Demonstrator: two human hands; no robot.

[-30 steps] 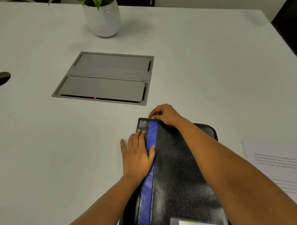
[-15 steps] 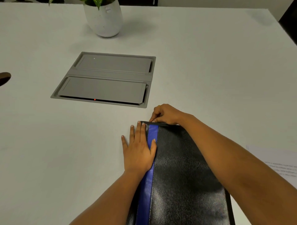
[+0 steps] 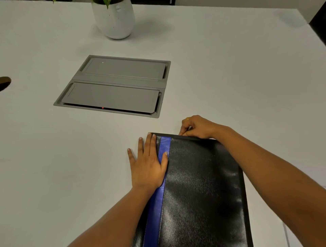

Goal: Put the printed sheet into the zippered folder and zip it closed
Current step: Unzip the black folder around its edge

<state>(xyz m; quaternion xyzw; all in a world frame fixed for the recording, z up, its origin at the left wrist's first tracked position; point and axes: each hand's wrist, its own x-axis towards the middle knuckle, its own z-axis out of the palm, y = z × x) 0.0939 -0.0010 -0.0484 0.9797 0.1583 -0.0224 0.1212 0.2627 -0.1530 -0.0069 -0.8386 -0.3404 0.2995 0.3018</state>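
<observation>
1. While the left hand point(image 3: 148, 164) lies palm down with its fingers straight and slightly spread, it presses on the left margin of a black, grained-leather zippered folder point(image 3: 202, 185).
2. The thumb of that hand touches a vertical blue stripe point(image 3: 157, 211) that runs along the cover near the folder's left side. The two outer fingers rest on the plain white table point(image 3: 229, 70) just beside the folder.
3. The zippered folder lies flat on the table with its cover up, close to the person. Its near end is cut off by the bottom of the view, and its far edge sits between the two hands.
4. The right hand point(image 3: 197, 127) is at that far edge with its fingers curled. Its thumb and fingertips pinch something small on the rim, but the fingers hide what it is.
5. A small gold ring point(image 3: 187, 118) shows on one finger of the right hand.
6. The right forearm crosses over the folder's right side.
7. A thin pale strip point(image 3: 292, 236) shows on the table by the folder's lower right corner. Whether it is the printed sheet cannot be told.
8. Farther off, a grey rectangular cable box with two flat lids point(image 3: 114, 86) is sunk into the table. A tiny red light point(image 3: 102, 107) glows at its near slot.
9. Beyond it stands a rounded white plant pot point(image 3: 114, 19) with a green leaf point(image 3: 105, 2) hanging over its rim.
10. A dark rounded shape point(image 3: 4, 82) is cut off at the left edge of the view.
</observation>
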